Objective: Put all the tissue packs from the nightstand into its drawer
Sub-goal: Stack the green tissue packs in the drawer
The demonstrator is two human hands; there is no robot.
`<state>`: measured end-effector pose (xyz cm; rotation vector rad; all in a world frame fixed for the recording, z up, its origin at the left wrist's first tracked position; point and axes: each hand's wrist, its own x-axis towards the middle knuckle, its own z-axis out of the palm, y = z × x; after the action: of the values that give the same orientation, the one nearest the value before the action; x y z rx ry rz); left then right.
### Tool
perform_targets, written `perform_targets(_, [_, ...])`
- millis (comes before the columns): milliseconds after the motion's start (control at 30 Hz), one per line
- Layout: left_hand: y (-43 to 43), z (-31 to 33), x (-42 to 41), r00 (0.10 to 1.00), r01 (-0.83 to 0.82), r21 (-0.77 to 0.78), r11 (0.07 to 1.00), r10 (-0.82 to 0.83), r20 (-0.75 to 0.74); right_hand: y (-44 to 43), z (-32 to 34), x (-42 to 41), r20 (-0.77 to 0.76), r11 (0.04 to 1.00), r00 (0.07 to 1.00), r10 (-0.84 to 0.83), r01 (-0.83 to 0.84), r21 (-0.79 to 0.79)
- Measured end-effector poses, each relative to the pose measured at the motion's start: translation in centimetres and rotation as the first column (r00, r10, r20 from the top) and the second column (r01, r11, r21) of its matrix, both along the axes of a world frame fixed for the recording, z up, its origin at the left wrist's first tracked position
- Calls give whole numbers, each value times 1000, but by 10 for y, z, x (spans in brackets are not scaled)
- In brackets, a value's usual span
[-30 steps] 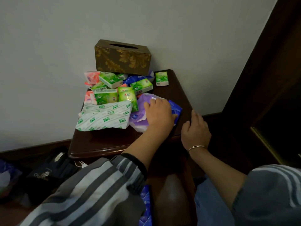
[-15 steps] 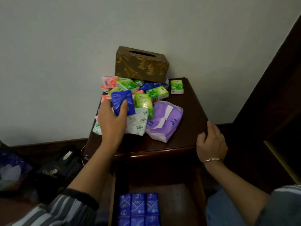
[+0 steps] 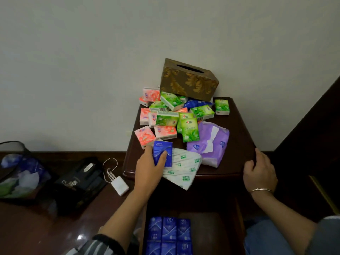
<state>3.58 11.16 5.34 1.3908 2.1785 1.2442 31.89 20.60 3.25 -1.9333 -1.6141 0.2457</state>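
I observe the left hand [image 3: 149, 169] gripping a small blue plastic tissue pack [image 3: 162, 150] between thumb and fingers, and the right hand [image 3: 260, 172] curled over the edge of the dark wooden nightstand [image 3: 237, 144].

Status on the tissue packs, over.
Left hand grips a blue pack. Right hand grips the nightstand edge. Drawer open below, blue packs inside. White pack overhangs the front edge.

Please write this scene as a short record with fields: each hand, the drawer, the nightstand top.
left hand: holds a blue tissue pack over the white soft pack
right hand: holds the nightstand at its right edge
drawer: open, blue packs in rows at its left
on top: green packs, pink packs, purple soft pack, brown tissue box at back
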Motion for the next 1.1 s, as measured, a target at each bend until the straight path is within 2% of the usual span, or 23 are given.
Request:
perform_targets(200, [-9, 8, -5, 987, -37, 58, 998, 27, 155, -4, 7, -5, -2, 1000, 1000, 4, -4, -24])
perform_targets(400, [-11, 18, -20, 922, -300, 203, 932, 229, 312, -5, 10, -8, -16, 999, 1000, 2, -3, -35])
perform_targets(500, [-4, 16, -30, 859, -432, 181, 884, 343, 380, -5, 11, -8, -20, 998, 1000, 9, -11, -59])
perform_targets(667, [10, 5, -29, 794, -511, 96, 854, 426, 434, -4, 12, -7, -30, 997, 999, 13, -15, -76])
perform_targets(833, [22, 2, -26, 770, -569, 75, 819, 498, 400, 3, 12, 0, 8, 992, 997, 74, -73, -107])
perform_targets(967, [30, 1, -22, 751, -619, 64, 783, 567, 339, 15, 23, -2, -4, 979, 1000, -16, 14, -203])
perform_targets(1033, [32, 0, -19, 742, -639, 34, 769, 604, 290, 27, 37, -12, -3, 988, 998, 57, -56, -146])
perform_targets(1100, [34, -2, -17, 740, -652, 15, 758, 631, 232, 42, 56, -31, -31, 973, 977, 211, -213, -90])
